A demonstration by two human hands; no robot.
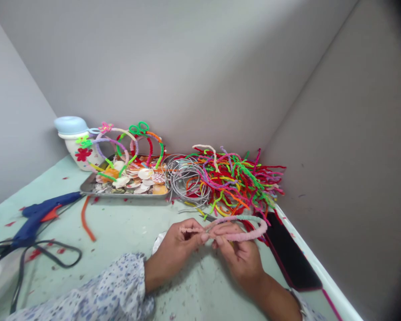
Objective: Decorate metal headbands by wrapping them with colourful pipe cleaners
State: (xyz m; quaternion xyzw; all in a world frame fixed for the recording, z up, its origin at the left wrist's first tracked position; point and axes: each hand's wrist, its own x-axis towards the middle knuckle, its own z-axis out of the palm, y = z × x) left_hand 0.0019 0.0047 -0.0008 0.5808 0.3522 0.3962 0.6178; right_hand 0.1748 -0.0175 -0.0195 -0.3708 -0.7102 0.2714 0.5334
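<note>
Fingers on the left hand (177,245) and right hand (243,261) are both pinching the pipe-cleaner hoop (262,228), so one slip could probably start it unravelling, imo.

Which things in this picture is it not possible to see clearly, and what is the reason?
All in the head view:
- Ends of the band: covered by fingers of the left hand and right hand.
- White thing: mostly behind the left hand.
- Cable: cut off by the left edge.
- Specks on the table: too small to identify.
</note>
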